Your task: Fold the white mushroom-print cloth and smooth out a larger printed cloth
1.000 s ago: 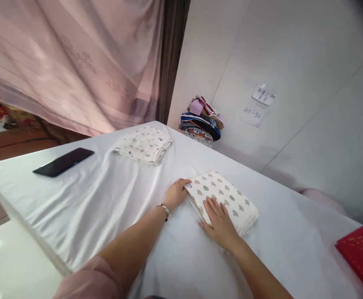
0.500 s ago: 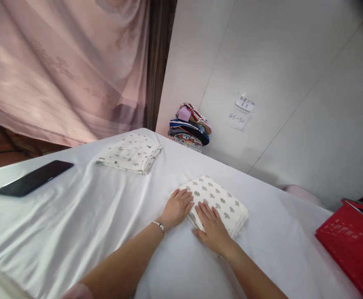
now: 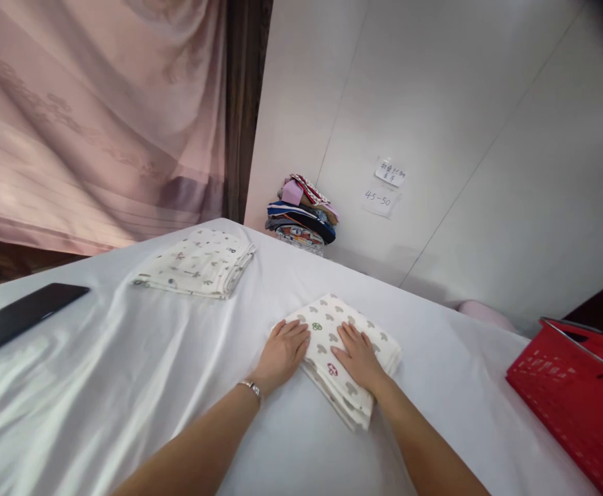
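A folded white cloth with small mushroom prints (image 3: 326, 324) lies on the white-covered table (image 3: 125, 372) in front of me. My left hand (image 3: 283, 353) rests flat on its left edge, fingers stretched out. My right hand (image 3: 359, 357) lies flat on top of the cloth, fingers spread, pressing it down. Neither hand grips anything. A second folded printed cloth (image 3: 195, 271) sits farther back on the left, away from both hands.
A black phone (image 3: 19, 317) lies at the table's left edge. A red plastic basket (image 3: 575, 389) stands at the right. A pile of colourful folded fabrics (image 3: 301, 217) sits against the wall beyond the table, under two paper notes (image 3: 384, 186). Pink curtain hangs at the left.
Both hands have slid onto the top of the mushroom-print cloth, and its near part now lies folded toward me. The view has swung right, bringing the red basket further in.
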A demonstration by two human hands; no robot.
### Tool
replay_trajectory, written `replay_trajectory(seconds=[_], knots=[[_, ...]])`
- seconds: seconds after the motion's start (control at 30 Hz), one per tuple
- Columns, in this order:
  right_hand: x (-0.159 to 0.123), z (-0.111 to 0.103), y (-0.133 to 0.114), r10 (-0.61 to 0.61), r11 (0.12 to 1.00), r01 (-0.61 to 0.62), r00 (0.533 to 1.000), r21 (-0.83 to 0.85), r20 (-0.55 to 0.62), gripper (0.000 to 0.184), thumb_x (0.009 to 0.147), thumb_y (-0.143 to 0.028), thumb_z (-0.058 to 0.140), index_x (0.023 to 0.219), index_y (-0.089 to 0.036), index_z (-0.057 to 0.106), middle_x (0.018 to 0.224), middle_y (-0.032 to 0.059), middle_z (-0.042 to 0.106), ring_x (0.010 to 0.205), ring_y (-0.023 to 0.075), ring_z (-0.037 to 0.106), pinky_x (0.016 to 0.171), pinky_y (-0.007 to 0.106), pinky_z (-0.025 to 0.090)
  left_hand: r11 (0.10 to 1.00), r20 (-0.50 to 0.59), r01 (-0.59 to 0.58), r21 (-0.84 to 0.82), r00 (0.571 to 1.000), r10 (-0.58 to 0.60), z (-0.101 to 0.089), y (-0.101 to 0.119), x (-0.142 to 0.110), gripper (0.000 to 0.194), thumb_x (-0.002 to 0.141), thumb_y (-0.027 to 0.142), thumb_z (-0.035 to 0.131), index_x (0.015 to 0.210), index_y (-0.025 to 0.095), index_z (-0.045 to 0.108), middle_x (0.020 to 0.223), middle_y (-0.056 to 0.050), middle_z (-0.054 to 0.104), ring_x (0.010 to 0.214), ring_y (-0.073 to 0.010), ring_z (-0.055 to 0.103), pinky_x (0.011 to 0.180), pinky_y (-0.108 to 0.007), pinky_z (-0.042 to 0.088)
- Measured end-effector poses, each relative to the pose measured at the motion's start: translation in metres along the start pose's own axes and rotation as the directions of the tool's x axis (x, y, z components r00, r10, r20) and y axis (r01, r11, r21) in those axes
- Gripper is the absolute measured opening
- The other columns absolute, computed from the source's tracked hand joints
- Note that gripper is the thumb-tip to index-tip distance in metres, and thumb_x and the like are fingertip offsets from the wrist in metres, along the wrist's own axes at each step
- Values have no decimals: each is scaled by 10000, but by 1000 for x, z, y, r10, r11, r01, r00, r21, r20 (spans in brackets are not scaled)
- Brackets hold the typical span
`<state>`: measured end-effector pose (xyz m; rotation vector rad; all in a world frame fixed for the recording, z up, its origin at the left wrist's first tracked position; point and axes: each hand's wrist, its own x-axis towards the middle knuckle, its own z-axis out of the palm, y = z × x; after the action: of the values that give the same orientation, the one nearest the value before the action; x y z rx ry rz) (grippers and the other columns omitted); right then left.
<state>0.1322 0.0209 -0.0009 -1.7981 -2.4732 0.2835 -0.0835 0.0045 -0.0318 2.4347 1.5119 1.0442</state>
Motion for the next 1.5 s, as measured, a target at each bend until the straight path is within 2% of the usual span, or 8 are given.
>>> replay_trajectory(seconds=[0.53,0.77,0.83,0.9,1.03,1.23,1.33,1.5], knots=[[-1,8,5,-14,1000,14,1000,-9,-12,626,870,-551,232,1392,-204,243,1468,18,166,1348,194,88,1075,384,52,1000,-10,10,-18,1000,-10,-1,1,1,301,888,272,369,1089,261,593,1179,-19,585,1166,-183,438,1029,-420,254],[8,1,16,-3,991,3,1000,131,-1,545,867,-507,303,1339,-240,359,1448,15,242,1336,178,149,1076,370,77,1000,-5,11,-10,1000,-11,3,-2,3,303,884,284,376,1091,267,596,1179,-10,590,1173,-188,441,1036,-418,241],[13,-6,28,35,990,-29,998,135,-46,517,871,-472,311,1326,-237,378,1445,21,252,1335,176,149,1073,368,86,1000,-7,8,-3,1000,-8,5,-5,4,302,882,289,380,1098,276,591,1181,-1,589,1177,-191,438,1037,-419,234],[15,-11,43,136,989,-128,985,79,-106,527,871,-452,320,1342,-218,348,1452,46,232,1340,198,122,1067,403,74,1000,-7,1,9,1000,-1,7,-7,4,300,881,294,382,1095,280,591,1190,5,583,1180,-192,436,1034,-418,234],[12,-9,66,302,953,-301,951,24,-71,582,872,-498,276,1374,-201,276,1445,77,243,1325,221,167,1048,419,111,1000,-6,-5,8,1000,5,6,-8,5,294,874,293,389,1081,283,598,1190,2,583,1176,-193,440,1029,-415,241],[14,-11,77,297,953,-296,955,66,-6,600,855,-539,285,1373,-236,273,1421,48,304,1279,212,284,1015,351,201,1000,-8,2,-2,1000,-2,7,-8,5,298,878,294,381,1085,280,595,1190,0,583,1178,-190,437,1034,-415,231],[17,-19,82,324,943,-324,946,70,14,611,849,-544,289,1348,-195,332,1360,85,396,1219,220,374,960,316,282,1000,0,2,-6,1000,-2,7,-7,5,304,881,291,373,1093,277,590,1186,-4,586,1177,-189,436,1030,-416,234],[5,-20,79,375,926,-375,927,33,-6,611,847,-550,282,1315,-167,374,1270,135,468,1164,270,420,903,358,330,998,-8,42,56,999,-42,4,-8,2,305,882,285,363,1080,272,594,1211,-5,567,1223,-223,378,1050,-492,143]])
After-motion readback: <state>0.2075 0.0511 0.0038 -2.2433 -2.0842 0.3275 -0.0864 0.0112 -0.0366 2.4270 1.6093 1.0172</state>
